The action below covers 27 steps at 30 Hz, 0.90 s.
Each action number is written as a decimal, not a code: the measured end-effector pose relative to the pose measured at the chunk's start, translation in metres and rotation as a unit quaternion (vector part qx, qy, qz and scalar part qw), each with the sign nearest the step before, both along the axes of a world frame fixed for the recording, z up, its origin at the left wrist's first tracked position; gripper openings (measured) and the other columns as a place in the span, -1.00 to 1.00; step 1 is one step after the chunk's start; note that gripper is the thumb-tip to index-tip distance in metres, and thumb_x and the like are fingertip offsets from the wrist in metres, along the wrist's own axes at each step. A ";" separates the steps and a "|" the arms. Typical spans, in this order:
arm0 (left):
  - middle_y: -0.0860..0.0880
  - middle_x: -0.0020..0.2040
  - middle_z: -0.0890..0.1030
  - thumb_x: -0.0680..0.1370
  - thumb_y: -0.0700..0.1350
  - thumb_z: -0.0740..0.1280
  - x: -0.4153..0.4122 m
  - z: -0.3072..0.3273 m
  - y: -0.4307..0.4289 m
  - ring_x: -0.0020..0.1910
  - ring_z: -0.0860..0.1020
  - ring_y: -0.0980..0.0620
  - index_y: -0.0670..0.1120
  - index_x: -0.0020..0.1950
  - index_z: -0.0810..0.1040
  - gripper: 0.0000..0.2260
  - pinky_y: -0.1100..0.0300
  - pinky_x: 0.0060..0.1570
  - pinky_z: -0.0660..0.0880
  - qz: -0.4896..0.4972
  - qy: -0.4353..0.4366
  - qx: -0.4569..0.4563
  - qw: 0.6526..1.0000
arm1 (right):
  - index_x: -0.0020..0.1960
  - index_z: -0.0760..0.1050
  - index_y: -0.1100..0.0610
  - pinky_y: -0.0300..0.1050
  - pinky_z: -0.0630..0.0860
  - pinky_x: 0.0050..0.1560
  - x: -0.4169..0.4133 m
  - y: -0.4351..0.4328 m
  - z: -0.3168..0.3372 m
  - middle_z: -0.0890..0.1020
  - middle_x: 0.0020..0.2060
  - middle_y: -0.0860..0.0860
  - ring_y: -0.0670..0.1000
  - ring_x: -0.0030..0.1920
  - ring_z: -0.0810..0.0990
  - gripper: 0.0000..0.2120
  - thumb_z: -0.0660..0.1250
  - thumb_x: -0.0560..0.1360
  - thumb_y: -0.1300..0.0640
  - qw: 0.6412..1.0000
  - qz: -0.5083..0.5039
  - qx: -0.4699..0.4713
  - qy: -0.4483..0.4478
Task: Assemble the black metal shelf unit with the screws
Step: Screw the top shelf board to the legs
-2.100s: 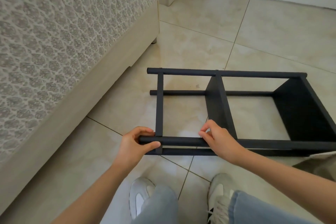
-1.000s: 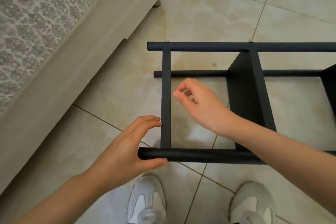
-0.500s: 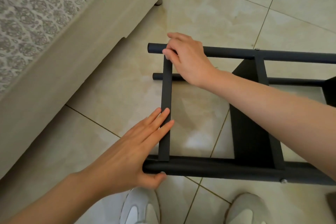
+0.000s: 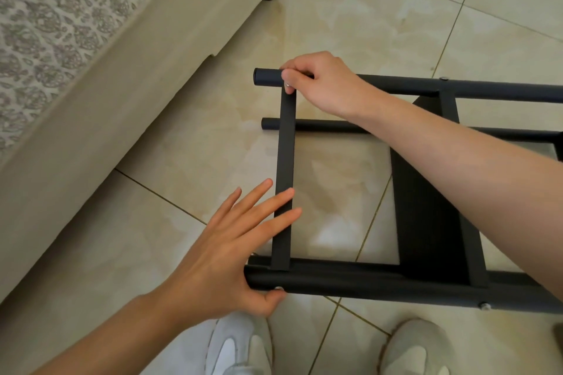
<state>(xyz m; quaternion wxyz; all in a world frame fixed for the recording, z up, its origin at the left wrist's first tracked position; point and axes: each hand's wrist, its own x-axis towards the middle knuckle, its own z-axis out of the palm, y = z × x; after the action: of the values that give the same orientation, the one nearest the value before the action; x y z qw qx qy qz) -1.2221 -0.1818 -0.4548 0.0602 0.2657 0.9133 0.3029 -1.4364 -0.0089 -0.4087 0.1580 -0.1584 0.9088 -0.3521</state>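
Note:
The black metal shelf unit (image 4: 359, 283) lies on its side on the tiled floor. My left hand (image 4: 231, 256) is flat, fingers straight across the flat crossbar (image 4: 285, 161), thumb under the near tube's end. My right hand (image 4: 320, 82) is at the far tube (image 4: 266, 77), where the crossbar meets it, fingertips pinching a small silver screw (image 4: 287, 87). Another screw head (image 4: 484, 306) shows on the near tube at the right, and one (image 4: 443, 78) sits on the far tube.
A beige bed base (image 4: 128, 94) with a patterned cover runs along the left, close to the shelf's end. My two white shoes (image 4: 240, 347) stand just in front of the near tube. A black shelf panel (image 4: 426, 222) spans the frame at right.
My right hand left the near tube, reached across the frame and settled on the far tube's joint. My left hand opened flat onto the crossbar. The view moved closer over the shelf.

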 end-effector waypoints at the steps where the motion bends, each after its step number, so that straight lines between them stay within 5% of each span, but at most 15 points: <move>1: 0.12 0.64 0.15 0.35 0.19 0.43 0.000 -0.001 -0.001 0.64 0.05 -0.01 0.11 0.62 0.17 -0.12 -0.04 0.58 -0.03 0.000 -0.003 -0.002 1.000 | -0.19 0.55 0.05 -0.13 0.29 0.05 0.000 0.000 0.000 0.53 -0.32 -0.21 -0.16 -0.28 0.41 -0.71 0.16 0.63 0.10 1.000 0.009 0.012 0.003; 7: 0.08 0.65 0.15 0.38 0.24 0.41 -0.001 -0.005 -0.004 0.64 0.05 0.01 0.02 0.62 0.18 -0.12 -0.10 0.55 -0.02 -0.012 0.006 -0.021 1.000 | -0.08 0.60 0.10 -0.08 0.33 0.14 -0.001 -0.002 0.001 0.62 -0.18 -0.08 -0.06 -0.17 0.47 -0.71 0.14 0.65 0.08 1.000 0.012 0.017 0.007; 11: 0.05 0.63 0.20 0.40 0.24 0.41 -0.003 -0.005 -0.007 0.63 0.10 -0.01 -0.05 0.60 0.26 -0.16 -0.13 0.56 -0.01 -0.034 0.019 -0.033 0.999 | -0.11 0.58 0.10 -0.12 0.30 0.05 0.001 -0.002 -0.001 0.59 -0.24 -0.06 -0.09 -0.27 0.42 -0.71 0.13 0.65 0.09 0.999 0.018 0.026 0.014; 15: 0.05 0.62 0.23 0.45 0.26 0.40 -0.004 -0.004 -0.009 0.62 0.12 -0.01 -0.08 0.58 0.31 -0.21 -0.10 0.59 -0.02 -0.057 0.042 -0.049 0.996 | -0.06 0.57 0.11 -0.07 0.34 0.20 0.002 -0.003 -0.001 0.64 -0.15 -0.04 -0.02 -0.17 0.48 -0.72 0.11 0.65 0.09 0.999 0.014 0.038 0.023; 20: 0.05 0.58 0.32 0.49 0.25 0.41 -0.004 -0.006 -0.010 0.61 0.18 -0.01 -0.07 0.54 0.38 -0.29 -0.05 0.60 0.04 -0.058 0.058 -0.032 0.996 | -0.11 0.53 0.02 -0.08 0.35 0.23 0.003 -0.003 -0.002 0.56 -0.26 -0.21 -0.12 -0.22 0.48 -0.75 0.12 0.64 0.10 1.000 -0.005 0.018 0.013; 24: 0.07 0.56 0.35 0.47 0.22 0.45 -0.004 -0.007 -0.010 0.60 0.21 -0.02 -0.04 0.53 0.40 -0.30 -0.03 0.59 0.08 -0.053 0.046 -0.003 0.998 | -0.07 0.61 0.09 -0.01 0.37 0.31 0.000 -0.002 0.001 0.66 -0.10 -0.12 -0.01 0.06 0.58 -0.73 0.16 0.63 0.10 1.000 -0.010 -0.003 0.002; 27: 0.07 0.57 0.34 0.49 0.21 0.45 -0.003 -0.009 -0.010 0.60 0.21 -0.02 -0.02 0.54 0.37 -0.31 -0.02 0.59 0.08 -0.049 0.035 0.013 0.998 | -0.15 0.55 0.06 -0.01 0.23 0.43 0.009 0.002 0.002 0.66 0.03 -0.11 -0.04 0.40 0.40 -0.74 0.17 0.65 0.10 0.998 0.000 -0.025 0.049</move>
<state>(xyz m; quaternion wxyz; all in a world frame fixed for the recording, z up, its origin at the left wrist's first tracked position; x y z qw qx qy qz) -1.2255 -0.1917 -0.4634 0.0395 0.3214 0.8966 0.3021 -1.4274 -0.0070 -0.4071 0.1093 -0.1798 0.9063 -0.3665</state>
